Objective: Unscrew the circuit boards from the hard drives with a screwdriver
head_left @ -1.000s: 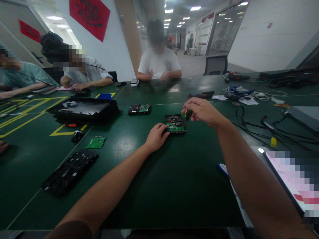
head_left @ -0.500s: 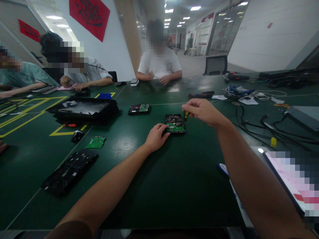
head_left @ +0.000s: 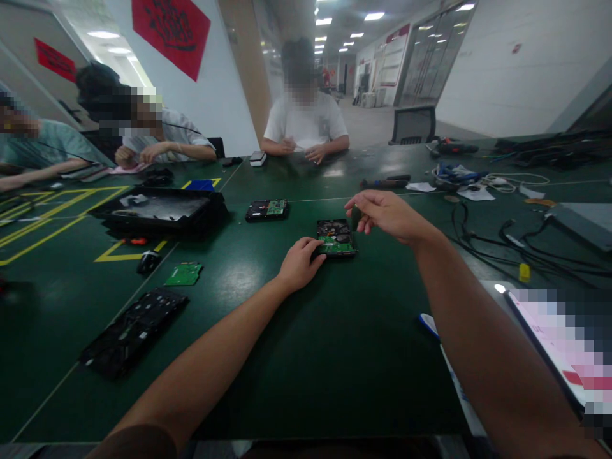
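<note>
A hard drive (head_left: 336, 237) lies circuit-board side up on the green table (head_left: 306, 357), its green board facing me. My left hand (head_left: 301, 262) rests on the table with its fingers pressed against the drive's near left corner. My right hand (head_left: 385, 215) hovers at the drive's right edge, fingers closed around the dark handle of a small screwdriver (head_left: 356, 218) that points down at the drive. Most of the tool is hidden by my fingers.
A second hard drive (head_left: 268, 209), a black tray (head_left: 160, 210), a loose green circuit board (head_left: 184, 274) and a black cover panel (head_left: 134, 330) lie to the left. Cables (head_left: 507, 239) and a phone (head_left: 559, 347) sit on the right. Three people sit at the far side.
My right hand has turned slightly around the screwdriver handle, so its yellow mark no longer shows. My left hand and the drive have stayed put. A person at far left moved their hands.
</note>
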`<state>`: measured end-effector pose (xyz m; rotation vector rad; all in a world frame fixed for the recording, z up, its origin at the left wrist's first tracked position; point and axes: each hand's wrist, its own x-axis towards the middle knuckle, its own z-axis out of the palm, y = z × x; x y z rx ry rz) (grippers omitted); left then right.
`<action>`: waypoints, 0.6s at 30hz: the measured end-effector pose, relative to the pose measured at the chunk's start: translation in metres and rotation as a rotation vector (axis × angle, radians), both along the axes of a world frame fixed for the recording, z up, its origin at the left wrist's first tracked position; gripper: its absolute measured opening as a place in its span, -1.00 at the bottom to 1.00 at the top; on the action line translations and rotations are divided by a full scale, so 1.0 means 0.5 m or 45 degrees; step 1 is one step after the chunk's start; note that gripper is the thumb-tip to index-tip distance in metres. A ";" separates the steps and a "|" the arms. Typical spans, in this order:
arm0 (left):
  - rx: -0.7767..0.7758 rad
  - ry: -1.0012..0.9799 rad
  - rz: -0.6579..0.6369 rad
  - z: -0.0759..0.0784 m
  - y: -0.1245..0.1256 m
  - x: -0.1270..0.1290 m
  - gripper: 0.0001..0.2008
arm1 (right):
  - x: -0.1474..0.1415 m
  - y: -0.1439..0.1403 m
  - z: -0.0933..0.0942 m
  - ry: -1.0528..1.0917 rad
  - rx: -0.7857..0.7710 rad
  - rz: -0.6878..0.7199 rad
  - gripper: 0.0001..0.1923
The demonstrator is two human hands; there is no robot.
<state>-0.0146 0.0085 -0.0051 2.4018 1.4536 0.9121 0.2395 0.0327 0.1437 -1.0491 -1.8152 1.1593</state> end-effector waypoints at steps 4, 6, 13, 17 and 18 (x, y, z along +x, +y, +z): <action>-0.008 0.008 0.001 0.002 -0.001 0.000 -0.60 | 0.005 0.006 -0.002 -0.095 0.111 -0.109 -0.62; -0.016 0.009 0.000 0.002 0.000 0.000 -0.59 | 0.006 0.006 0.001 -0.184 0.157 -0.216 -0.63; -0.007 0.001 0.006 0.000 0.000 -0.001 -0.59 | -0.007 -0.006 0.008 -0.110 0.020 -0.169 -0.74; 0.010 -0.003 -0.006 0.000 0.000 0.000 -0.59 | -0.010 -0.004 0.002 -0.026 -0.025 -0.017 -0.66; 0.011 -0.002 -0.006 -0.001 0.000 0.000 -0.59 | -0.009 -0.002 0.000 -0.009 -0.033 -0.007 -0.66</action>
